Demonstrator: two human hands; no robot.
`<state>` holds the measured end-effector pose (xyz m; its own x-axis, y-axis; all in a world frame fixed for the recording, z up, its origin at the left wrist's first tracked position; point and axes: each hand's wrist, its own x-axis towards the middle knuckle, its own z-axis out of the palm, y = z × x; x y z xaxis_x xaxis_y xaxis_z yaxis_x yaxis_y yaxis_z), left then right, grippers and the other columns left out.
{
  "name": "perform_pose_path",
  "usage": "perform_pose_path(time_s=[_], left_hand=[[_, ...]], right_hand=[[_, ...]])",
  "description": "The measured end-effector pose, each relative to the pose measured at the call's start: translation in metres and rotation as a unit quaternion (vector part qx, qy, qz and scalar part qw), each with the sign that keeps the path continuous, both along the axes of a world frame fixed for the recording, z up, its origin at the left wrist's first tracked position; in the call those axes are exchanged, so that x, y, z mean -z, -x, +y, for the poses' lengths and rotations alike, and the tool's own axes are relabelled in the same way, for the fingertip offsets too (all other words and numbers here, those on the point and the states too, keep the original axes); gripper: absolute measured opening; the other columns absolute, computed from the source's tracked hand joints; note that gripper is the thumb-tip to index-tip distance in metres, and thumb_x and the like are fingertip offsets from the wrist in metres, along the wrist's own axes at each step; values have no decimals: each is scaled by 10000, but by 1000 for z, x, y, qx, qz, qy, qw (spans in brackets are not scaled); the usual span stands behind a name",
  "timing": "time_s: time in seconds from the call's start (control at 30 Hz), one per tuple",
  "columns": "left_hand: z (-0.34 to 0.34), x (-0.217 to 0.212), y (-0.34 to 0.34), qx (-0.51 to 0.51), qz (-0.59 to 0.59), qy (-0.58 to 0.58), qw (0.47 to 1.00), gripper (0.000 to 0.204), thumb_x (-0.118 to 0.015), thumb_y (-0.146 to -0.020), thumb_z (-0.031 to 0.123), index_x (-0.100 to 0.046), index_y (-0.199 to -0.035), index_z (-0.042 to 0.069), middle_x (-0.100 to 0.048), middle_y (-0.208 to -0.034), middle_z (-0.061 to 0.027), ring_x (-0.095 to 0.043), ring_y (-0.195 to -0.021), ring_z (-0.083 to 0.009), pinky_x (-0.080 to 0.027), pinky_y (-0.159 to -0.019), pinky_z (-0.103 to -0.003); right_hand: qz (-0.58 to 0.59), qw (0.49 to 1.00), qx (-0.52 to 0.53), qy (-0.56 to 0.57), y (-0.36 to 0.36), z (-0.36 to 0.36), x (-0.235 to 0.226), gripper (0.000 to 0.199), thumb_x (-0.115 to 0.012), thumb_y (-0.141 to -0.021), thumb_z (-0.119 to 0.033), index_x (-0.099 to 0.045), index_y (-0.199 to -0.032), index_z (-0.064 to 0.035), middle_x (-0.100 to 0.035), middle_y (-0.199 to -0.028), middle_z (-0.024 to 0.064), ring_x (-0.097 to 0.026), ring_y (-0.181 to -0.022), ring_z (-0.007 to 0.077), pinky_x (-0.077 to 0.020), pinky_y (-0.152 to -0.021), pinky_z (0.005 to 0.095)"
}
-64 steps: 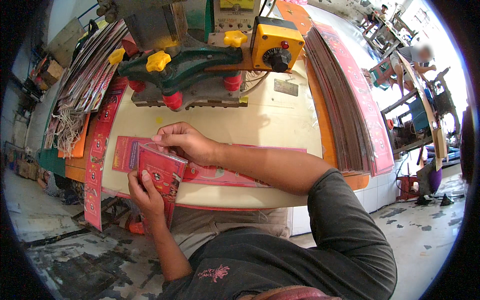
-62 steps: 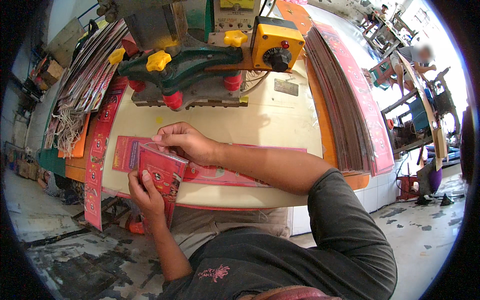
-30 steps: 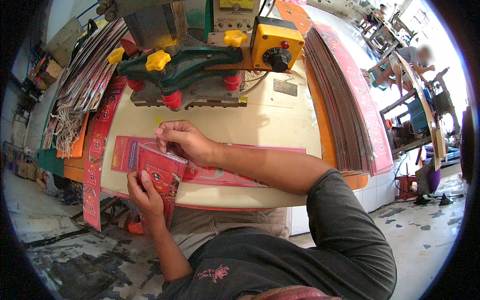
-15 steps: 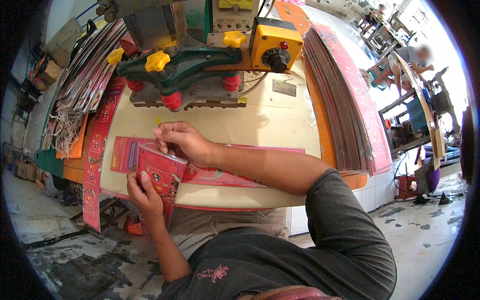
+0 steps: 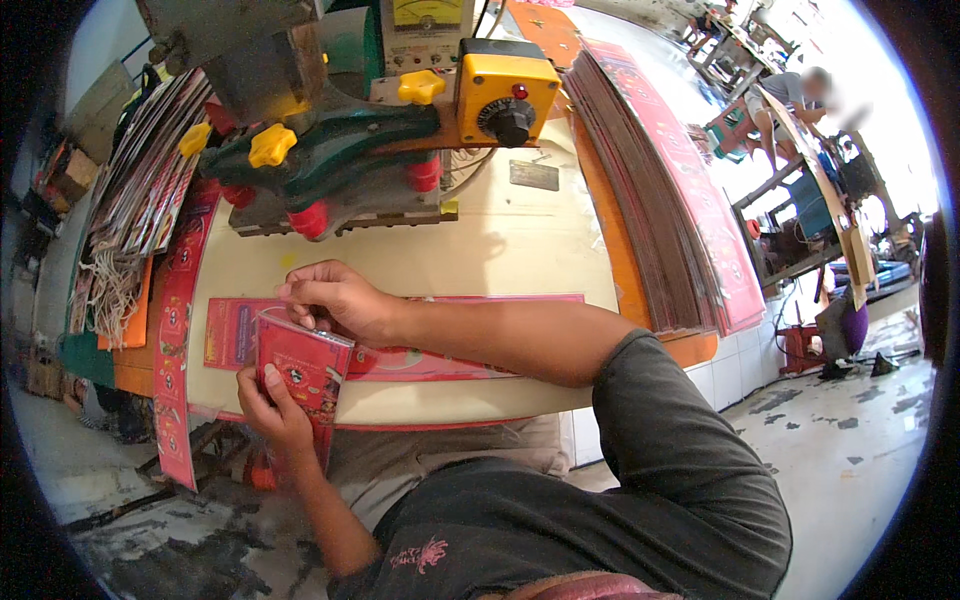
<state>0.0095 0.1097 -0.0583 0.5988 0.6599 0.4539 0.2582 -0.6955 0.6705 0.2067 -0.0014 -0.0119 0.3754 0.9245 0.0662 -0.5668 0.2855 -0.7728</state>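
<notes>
Gripping a red packet [image 5: 300,375] at lower left of the frame, the left hand [image 5: 272,415] is closed around its lower edge, thumb on the printed face, so the packet is kept upright over the tabletop [image 5: 480,250] edge. Its top rim is pinched by the right hand [image 5: 335,300], apparently to steady or open it. The packet's long axis runs roughly up-down in the frame, face toward the camera. A flat red sheet [image 5: 400,355] lies beneath, stretched left-right under the forearm. A press [image 5: 330,150] stands behind, at upper centre.
</notes>
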Motion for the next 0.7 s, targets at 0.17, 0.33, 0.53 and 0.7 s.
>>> perform_pose_path(time_s=[0.17, 0.33, 0.53, 0.7], left_hand=[[-6, -9, -2, 20, -34, 29, 999, 349, -511, -1102, 325, -576, -1094, -18, -618, -995, -194, -589, -907, -369, -471, -827, -460], [-2, -3, -1, 18, -25, 23, 999, 349, -508, -1103, 317, -582, -1127, -23, -632, -1036, -206, -599, -949, -394, -476, -862, -461], [2, 0, 0, 37, -34, 38, 998, 366, -507, -1107, 326, -589, -1171, -25, -645, -1083, -211, -621, -974, -380, -487, -882, -464], [2, 2, -1, 37, -43, 28, 998, 378, -511, -1107, 333, -585, -1170, -33, -642, -1069, -211, -618, -968, -367, -488, -881, -456]], right_hand=[[-33, 999, 18, 5, 2, 4, 2, 219, -636, -999, -209, -596, -816, -94, -571, -716, -2, -511, -635, 76, -373, -584, 235], [-37, 999, 35, -10, 2, 5, 8, 249, -633, -999, -225, -594, -787, -101, -561, -678, -3, -494, -613, 79, -356, -571, 245], [-32, 999, 28, 26, 3, 1, -3, 293, -634, -985, -248, -559, -727, -131, -553, -638, -12, -446, -555, 71, -313, -514, 251], [-40, 999, 29, 2, 3, -4, -4, 244, -594, -936, -179, -548, -707, -104, -545, -628, 3, -453, -556, 83, -320, -523, 253]])
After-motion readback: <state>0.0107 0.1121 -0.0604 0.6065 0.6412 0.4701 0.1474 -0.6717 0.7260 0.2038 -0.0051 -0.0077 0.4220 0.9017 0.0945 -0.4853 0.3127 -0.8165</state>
